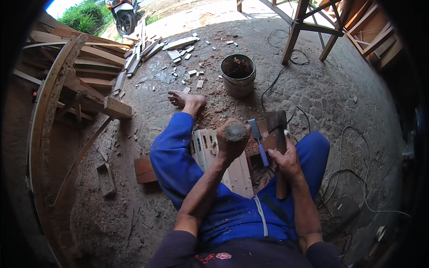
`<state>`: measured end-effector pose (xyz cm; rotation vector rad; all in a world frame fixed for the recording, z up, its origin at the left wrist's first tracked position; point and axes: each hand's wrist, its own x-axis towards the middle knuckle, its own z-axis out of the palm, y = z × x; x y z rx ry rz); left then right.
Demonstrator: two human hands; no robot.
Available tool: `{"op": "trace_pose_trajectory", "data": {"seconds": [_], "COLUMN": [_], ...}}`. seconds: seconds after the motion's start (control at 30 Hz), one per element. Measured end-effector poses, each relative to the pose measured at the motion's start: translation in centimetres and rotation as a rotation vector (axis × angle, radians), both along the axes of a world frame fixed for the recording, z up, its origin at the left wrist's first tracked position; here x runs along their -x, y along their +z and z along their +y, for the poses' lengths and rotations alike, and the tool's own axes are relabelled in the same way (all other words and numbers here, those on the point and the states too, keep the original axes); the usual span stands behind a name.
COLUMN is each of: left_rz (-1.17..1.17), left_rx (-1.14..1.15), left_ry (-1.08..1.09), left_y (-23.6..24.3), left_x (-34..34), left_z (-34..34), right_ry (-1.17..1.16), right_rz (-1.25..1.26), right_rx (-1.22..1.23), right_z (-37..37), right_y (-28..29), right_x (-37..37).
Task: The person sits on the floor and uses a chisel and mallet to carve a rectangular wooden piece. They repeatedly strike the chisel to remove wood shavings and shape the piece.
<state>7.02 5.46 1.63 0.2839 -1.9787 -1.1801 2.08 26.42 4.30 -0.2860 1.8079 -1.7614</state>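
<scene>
My left hand (pixel 227 149) is wrapped round an upright chisel, whose battered round handle end (pixel 235 132) faces up; its lower part is hidden. Below it are pale wooden boards (pixel 237 174) between my legs, with several narrow slots cut near their far end. My right hand (pixel 288 161) grips the handle of a mallet (pixel 276 120) with a dark blocky head, held just right of the left hand and apart from the chisel. Between the two hands, a second chisel (pixel 262 154) with a purple handle lies with its blade pointing away from me.
A bucket (pixel 239 87) with brown contents stands ahead. Offcuts (pixel 178 43) and shavings litter the floor. Stacked timber (pixel 100 56) and a wooden beam (pixel 117 108) are at left. Cables (pixel 364 178) trail at right, below a wooden trestle (pixel 292 40). A small wooden trough (pixel 106 179) lies at left.
</scene>
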Motion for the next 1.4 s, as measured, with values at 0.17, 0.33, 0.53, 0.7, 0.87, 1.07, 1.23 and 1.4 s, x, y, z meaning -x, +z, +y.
{"op": "trace_pose_trajectory", "data": {"seconds": [0.17,0.33,0.53,0.7,0.87,1.07,1.23,1.4], "left_rz": [0.538,0.044,-0.552,-0.535,-0.563,-0.771,-0.640,-0.407], "left_rx": [-0.300,0.635,1.159,1.081,0.925,1.166,1.179,0.766], "left_ry": [0.001,-0.359,-0.797,-0.828,-0.571,-0.715,-0.775,-0.646], "left_y": [14.8,9.6,-7.9,-15.4,-15.5,-19.2,-19.7,-13.4], "left_x": [1.2,7.1,8.8,8.5,7.8,4.6,5.4,6.4], "left_z": [-4.3,-3.9,4.0,8.7,9.5,7.4,7.3,4.7], "right_ry": [-0.079,-0.253,-0.393,-0.434,-0.421,-0.347,-0.355,-0.338], "right_rz": [-0.131,-0.244,-0.263,-0.323,-0.337,-0.378,-0.371,-0.332], "right_rx": [0.032,0.166,0.266,0.316,0.270,0.279,0.254,0.287], "right_z": [0.5,0.6,3.2,4.2,4.4,3.6,3.6,3.5], "right_y": [-2.1,-3.8,-4.5,-5.4,-6.0,-7.1,-6.9,-6.7], "right_x": [2.5,4.1,5.1,5.5,5.8,5.6,5.6,5.5]}}
